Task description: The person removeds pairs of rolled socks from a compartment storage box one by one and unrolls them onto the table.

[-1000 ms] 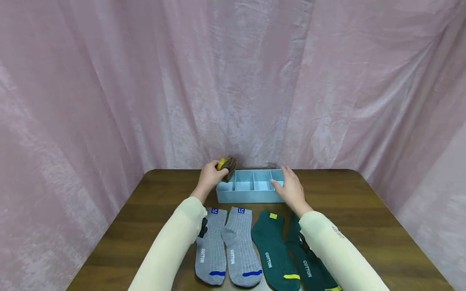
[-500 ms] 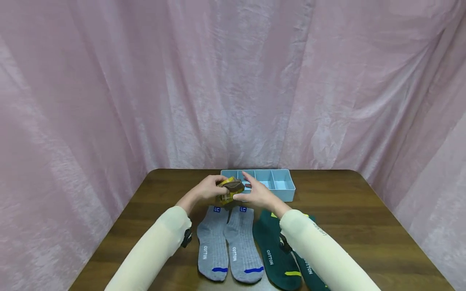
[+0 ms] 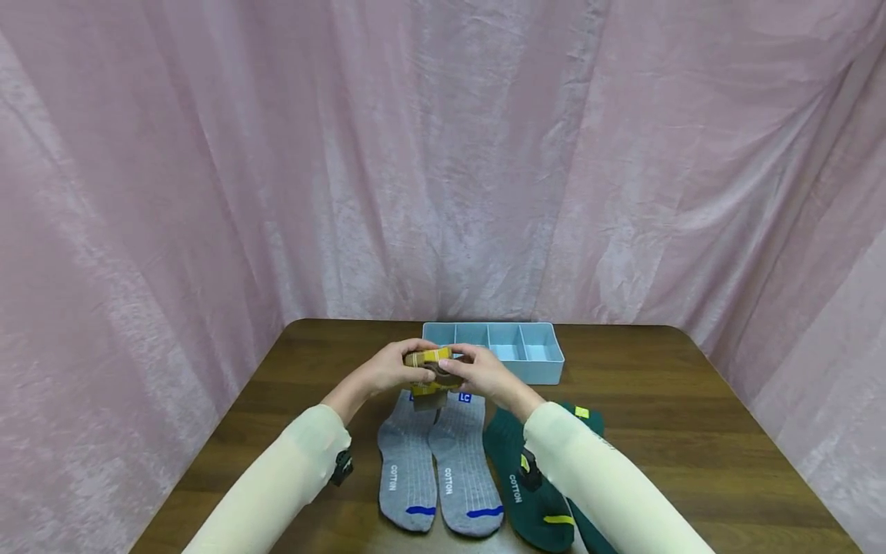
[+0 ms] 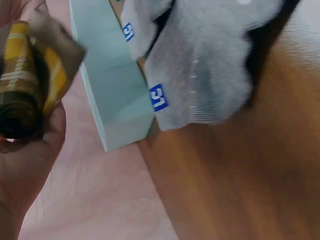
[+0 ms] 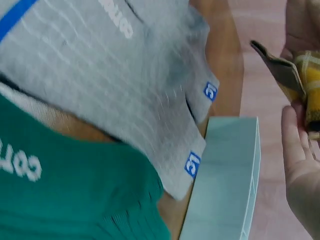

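Observation:
A rolled bundle of yellow-and-brown plaid socks [image 3: 431,358] is held between both hands, above the cuffs of the grey socks. My left hand [image 3: 386,371] grips its left side, thumb in front. My right hand [image 3: 490,375] pinches it from the right, with the thumb across its brown opening. In the left wrist view the rolled socks [image 4: 19,75] show a coiled end and a loose cuff flap sticking out. The right wrist view catches the flap and part of the plaid roll [image 5: 311,82] at the edge.
Behind the hands stands a light blue divided box [image 3: 512,373]. Two grey socks [image 3: 467,481] lie flat on the wooden table [image 3: 692,431]. Two green socks [image 3: 536,508] lie to their right, partly under the right sleeve. A pink curtain [image 3: 443,154] hangs behind.
The left hand has brought the rolled socks from the box's left end toward me. The right hand has left the box's right side and come over to take hold of them too.

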{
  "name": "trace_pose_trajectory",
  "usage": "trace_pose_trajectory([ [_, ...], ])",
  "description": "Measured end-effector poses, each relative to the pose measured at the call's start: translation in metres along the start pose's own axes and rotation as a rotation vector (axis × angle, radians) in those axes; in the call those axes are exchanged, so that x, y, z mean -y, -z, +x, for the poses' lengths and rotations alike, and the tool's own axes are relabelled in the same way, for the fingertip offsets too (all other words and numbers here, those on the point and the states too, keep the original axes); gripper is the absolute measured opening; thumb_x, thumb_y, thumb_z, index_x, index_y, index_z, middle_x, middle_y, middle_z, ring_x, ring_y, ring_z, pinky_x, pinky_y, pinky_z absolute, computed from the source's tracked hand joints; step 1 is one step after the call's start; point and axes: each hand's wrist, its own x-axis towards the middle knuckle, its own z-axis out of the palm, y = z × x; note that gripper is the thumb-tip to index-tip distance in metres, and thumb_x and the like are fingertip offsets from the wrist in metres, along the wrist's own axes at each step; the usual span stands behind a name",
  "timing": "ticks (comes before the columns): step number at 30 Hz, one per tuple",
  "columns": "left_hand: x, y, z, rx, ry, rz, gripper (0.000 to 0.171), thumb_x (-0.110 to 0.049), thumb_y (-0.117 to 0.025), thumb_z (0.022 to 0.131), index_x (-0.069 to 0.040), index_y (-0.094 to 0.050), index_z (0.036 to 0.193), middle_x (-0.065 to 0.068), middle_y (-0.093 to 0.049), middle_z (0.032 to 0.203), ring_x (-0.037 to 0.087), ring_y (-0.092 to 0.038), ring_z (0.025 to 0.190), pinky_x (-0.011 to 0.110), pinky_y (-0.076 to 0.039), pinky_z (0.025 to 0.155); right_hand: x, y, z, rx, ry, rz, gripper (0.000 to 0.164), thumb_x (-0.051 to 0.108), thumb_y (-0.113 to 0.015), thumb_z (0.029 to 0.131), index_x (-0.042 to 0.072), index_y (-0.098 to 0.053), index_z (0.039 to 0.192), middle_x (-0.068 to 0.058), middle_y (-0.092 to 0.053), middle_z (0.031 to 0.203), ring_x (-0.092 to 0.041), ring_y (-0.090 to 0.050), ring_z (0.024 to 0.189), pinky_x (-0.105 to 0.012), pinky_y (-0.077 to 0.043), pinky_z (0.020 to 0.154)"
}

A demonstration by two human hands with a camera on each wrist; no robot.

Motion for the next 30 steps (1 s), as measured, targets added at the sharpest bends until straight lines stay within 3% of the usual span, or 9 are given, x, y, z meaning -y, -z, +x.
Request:
trace_pose_trajectory([
  [6, 0.013, 0.009, -0.019, -0.021, 0.097, -0.135, 0.057, -0.026, -0.072, 0.093, -0.007, -0.051, 0.143, 0.014, -0.060, 0.118, 0.023, -0.063, 0.097, 0.042, -0.054, 0.082, -0.003, -0.019, 0.000, 0.009, 0.016, -0.003, 0.061, 0.030, -0.065, 0.098, 0.003, -0.043, 0.148, -0.018, -0.056, 0.133, -0.027, -0.061, 0.111, -0.044, -0.054, 0.087],
  [10, 0.020, 0.015, -0.030, -0.031, 0.107, -0.159, 0.057, -0.022, -0.076, 0.090, -0.004, -0.054, 0.139, 0.014, -0.061, 0.116, 0.023, -0.063, 0.096, 0.041, -0.054, 0.080, -0.004, -0.032, 0.000, 0.033, 0.012, -0.015, 0.059, 0.026, -0.065, 0.098, 0.002, -0.044, 0.146, -0.019, -0.053, 0.137, -0.029, -0.060, 0.114, -0.048, -0.053, 0.089],
  [19, 0.036, 0.024, -0.051, -0.005, 0.171, -0.255, 0.054, -0.028, -0.063, 0.099, -0.002, -0.047, 0.143, 0.017, -0.054, 0.125, 0.025, -0.061, 0.100, 0.043, -0.055, 0.081, -0.004, -0.059, 0.000, 0.017, 0.002, -0.035, 0.056, 0.024, -0.069, 0.095, 0.002, -0.049, 0.142, -0.013, -0.060, 0.124, -0.022, -0.062, 0.102, -0.046, -0.054, 0.083],
  [23, 0.044, 0.027, -0.061, 0.022, 0.182, -0.259, 0.054, -0.025, -0.066, 0.097, 0.000, -0.047, 0.142, 0.018, -0.053, 0.125, 0.024, -0.058, 0.100, 0.040, -0.053, 0.079, -0.007, -0.069, -0.001, 0.026, -0.005, -0.059, 0.055, 0.023, -0.070, 0.094, 0.002, -0.050, 0.141, -0.012, -0.061, 0.122, -0.021, -0.061, 0.099, -0.047, -0.054, 0.082],
  [26, 0.050, 0.030, -0.069, 0.034, 0.183, -0.248, 0.055, -0.024, -0.067, 0.096, 0.001, -0.048, 0.141, 0.017, -0.053, 0.123, 0.023, -0.056, 0.100, 0.039, -0.053, 0.079, -0.011, -0.076, -0.002, 0.044, 0.003, -0.122, 0.053, 0.026, -0.070, 0.094, 0.005, -0.052, 0.140, -0.011, -0.059, 0.126, -0.023, -0.061, 0.104, -0.048, -0.053, 0.086],
  [30, 0.058, 0.038, -0.083, 0.051, 0.194, -0.248, 0.055, -0.022, -0.068, 0.096, 0.004, -0.047, 0.140, 0.018, -0.054, 0.120, 0.024, -0.060, 0.099, 0.042, -0.055, 0.078, -0.013, -0.086, -0.005, 0.070, 0.064, -0.307, 0.050, 0.030, -0.067, 0.096, 0.010, -0.055, 0.140, -0.011, -0.058, 0.133, -0.028, -0.061, 0.112, -0.042, -0.053, 0.087],
])
